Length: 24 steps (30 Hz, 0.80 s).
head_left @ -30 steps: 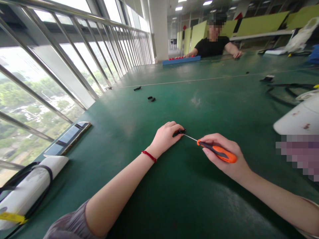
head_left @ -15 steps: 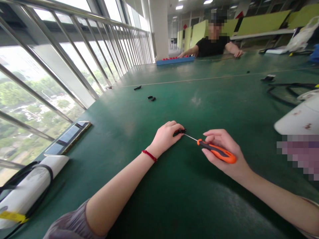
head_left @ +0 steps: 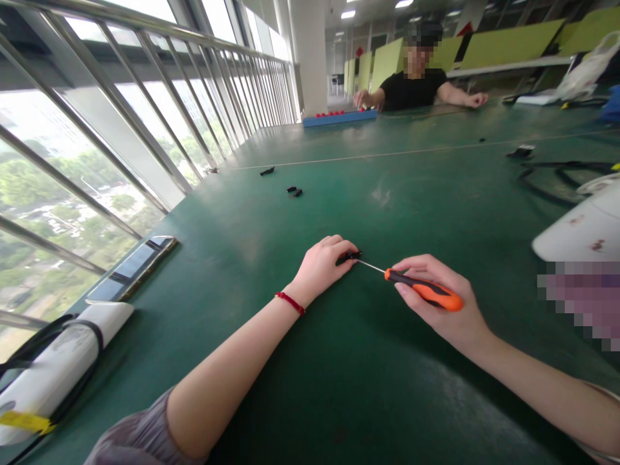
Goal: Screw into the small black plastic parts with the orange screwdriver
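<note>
My left hand [head_left: 325, 261] rests on the green table and pinches a small black part [head_left: 349, 256] between thumb and fingers. What kind of part it is I cannot make out, since the fingers cover much of it. In my right hand [head_left: 443, 294] is a screwdriver [head_left: 429, 290] with an orange and black handle. Its thin metal shaft points left, and the tip meets the right end of the black part. Thumb and fingers close around the front of the handle.
Small black pieces [head_left: 294, 192] lie farther up the green table [head_left: 271, 361]. A phone-like flat object [head_left: 138, 261] and a white device with black cable [head_left: 68, 349] sit at left, by a metal railing. At right is a white object [head_left: 581, 223]. Across sits a person beside a blue strip [head_left: 339, 118].
The screwdriver's handle has turned and shifted slightly up and right, with my right fingers closing more on it. My left hand stays still. The person across has moved both hands.
</note>
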Each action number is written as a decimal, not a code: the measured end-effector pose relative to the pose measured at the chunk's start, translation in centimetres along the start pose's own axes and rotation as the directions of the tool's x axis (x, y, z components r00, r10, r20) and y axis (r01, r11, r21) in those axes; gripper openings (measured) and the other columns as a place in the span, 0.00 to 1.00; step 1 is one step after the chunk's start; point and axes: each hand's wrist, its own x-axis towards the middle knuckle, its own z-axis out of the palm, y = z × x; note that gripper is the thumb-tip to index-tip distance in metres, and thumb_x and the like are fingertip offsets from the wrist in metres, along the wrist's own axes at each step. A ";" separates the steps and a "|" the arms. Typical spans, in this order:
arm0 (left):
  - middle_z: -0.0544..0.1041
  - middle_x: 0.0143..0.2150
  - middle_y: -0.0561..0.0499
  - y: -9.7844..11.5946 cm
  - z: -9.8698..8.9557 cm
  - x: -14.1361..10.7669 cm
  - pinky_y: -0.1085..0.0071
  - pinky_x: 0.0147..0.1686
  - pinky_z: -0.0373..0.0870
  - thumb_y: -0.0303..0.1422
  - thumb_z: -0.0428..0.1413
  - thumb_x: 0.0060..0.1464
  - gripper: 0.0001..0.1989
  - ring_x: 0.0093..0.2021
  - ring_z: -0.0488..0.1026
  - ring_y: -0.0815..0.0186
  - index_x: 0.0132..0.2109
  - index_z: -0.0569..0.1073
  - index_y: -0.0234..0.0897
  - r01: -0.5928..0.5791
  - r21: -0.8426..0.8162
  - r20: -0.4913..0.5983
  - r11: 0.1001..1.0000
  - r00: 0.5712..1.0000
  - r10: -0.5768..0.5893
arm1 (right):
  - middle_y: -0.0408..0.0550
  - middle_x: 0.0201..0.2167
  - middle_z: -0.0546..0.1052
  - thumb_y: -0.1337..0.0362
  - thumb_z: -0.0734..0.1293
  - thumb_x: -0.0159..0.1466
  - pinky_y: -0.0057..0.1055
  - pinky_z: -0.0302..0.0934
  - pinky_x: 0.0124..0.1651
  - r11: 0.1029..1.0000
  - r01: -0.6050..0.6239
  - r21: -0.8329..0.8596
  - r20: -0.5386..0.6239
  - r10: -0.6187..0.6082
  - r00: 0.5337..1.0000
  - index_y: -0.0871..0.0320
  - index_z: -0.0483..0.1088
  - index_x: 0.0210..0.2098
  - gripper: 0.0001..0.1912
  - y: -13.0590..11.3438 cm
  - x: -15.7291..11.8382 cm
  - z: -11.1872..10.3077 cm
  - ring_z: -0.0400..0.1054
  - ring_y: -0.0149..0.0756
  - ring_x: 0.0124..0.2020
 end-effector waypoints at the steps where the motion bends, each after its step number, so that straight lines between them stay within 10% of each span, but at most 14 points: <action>1: 0.73 0.39 0.51 0.0 0.0 0.0 0.70 0.38 0.68 0.32 0.53 0.56 0.08 0.41 0.69 0.65 0.43 0.74 0.40 0.000 -0.002 0.002 1.000 1.000 0.000 | 0.42 0.27 0.74 0.66 0.66 0.58 0.27 0.66 0.28 1.000 -0.001 -0.012 0.009 0.001 1.000 0.53 0.67 0.37 0.07 0.0 0.0 0.0 0.72 0.32 0.27; 19: 0.73 0.39 0.51 -0.1 0.0 0.0 0.71 0.38 0.68 0.32 0.52 0.56 0.08 0.41 0.69 0.65 0.43 0.73 0.40 -0.014 -0.004 -0.011 1.000 1.000 0.014 | 0.44 0.34 0.72 0.70 0.67 0.56 0.29 0.67 0.37 0.996 0.086 -0.014 -0.144 -0.087 0.986 0.53 0.65 0.43 0.15 -0.2 -0.2 0.2 0.71 0.32 0.34; 24: 0.73 0.38 0.51 0.0 0.0 0.0 0.71 0.38 0.68 0.31 0.53 0.56 0.08 0.40 0.69 0.65 0.43 0.74 0.40 -0.008 -0.004 -0.008 1.000 1.000 0.007 | 0.40 0.25 0.69 0.68 0.66 0.57 0.30 0.65 0.31 0.999 0.041 0.013 0.003 -0.041 0.999 0.54 0.64 0.44 0.15 -0.1 -0.2 0.1 0.68 0.31 0.26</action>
